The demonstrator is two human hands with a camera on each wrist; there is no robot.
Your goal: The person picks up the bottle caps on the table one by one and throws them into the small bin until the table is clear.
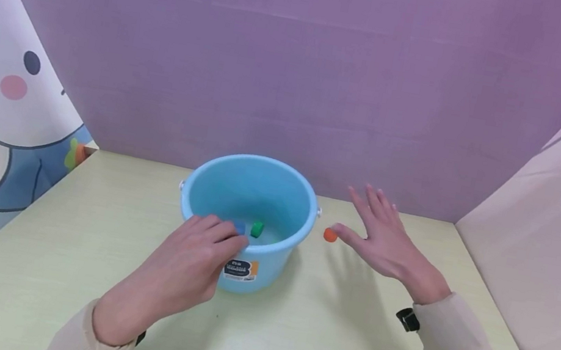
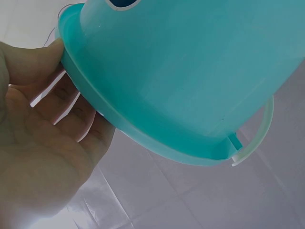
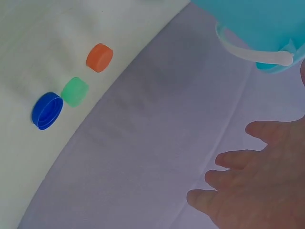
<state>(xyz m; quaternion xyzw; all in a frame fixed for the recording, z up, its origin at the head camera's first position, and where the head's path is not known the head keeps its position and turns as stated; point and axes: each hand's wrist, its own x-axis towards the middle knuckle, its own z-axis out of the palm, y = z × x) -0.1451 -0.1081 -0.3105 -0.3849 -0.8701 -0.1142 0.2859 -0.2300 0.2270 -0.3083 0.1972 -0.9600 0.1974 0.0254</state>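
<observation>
A light blue bucket (image 1: pixel 266 262) stands on the table, with a green cap (image 1: pixel 257 230) and a blue piece (image 1: pixel 240 228) visible inside. My left hand (image 1: pixel 193 262) grips its near-left rim; the left wrist view shows the thumb (image 2: pixel 35 64) against the outer side and the other fingers across the rim. Right of the bucket, my right hand (image 1: pixel 386 242) is spread over the table and holds nothing. Close to its thumb in the head view is an orange bottle cap (image 1: pixel 330 235). The right wrist view shows this orange cap (image 3: pixel 99 57), a pale green cap (image 3: pixel 75 91) and a blue cap (image 3: pixel 47 110) in a row.
A pale wooden table (image 1: pixel 100 219) carries everything. Behind it rises a purple cloth wall (image 1: pixel 296 78). Printed cloth panels flank it, one with a cartoon figure (image 1: pixel 17 50) on the left and another (image 1: pixel 553 245) on the right. The bucket's white handle (image 3: pixel 257 55) hangs at its side.
</observation>
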